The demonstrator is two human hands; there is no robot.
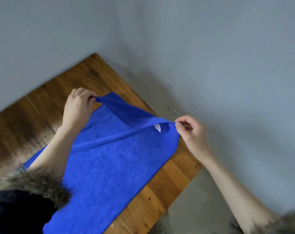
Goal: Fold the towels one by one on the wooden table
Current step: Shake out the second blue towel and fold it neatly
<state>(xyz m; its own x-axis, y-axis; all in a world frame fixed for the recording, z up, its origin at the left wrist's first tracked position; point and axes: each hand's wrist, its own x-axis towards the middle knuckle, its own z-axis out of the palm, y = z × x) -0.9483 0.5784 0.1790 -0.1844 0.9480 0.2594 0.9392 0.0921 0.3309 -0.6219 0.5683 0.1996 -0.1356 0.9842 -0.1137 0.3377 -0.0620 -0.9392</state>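
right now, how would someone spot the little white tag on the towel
Find the wooden table in the wall corner, with a blue towel spread over it. Follow the lifted far edge to the right hand; the tag beside it is the only white patch.

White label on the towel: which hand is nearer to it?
Right. The right hand pinches the blue towel's far corner just beside the white label. The left hand grips the opposite far corner, across the towel's width from the label.
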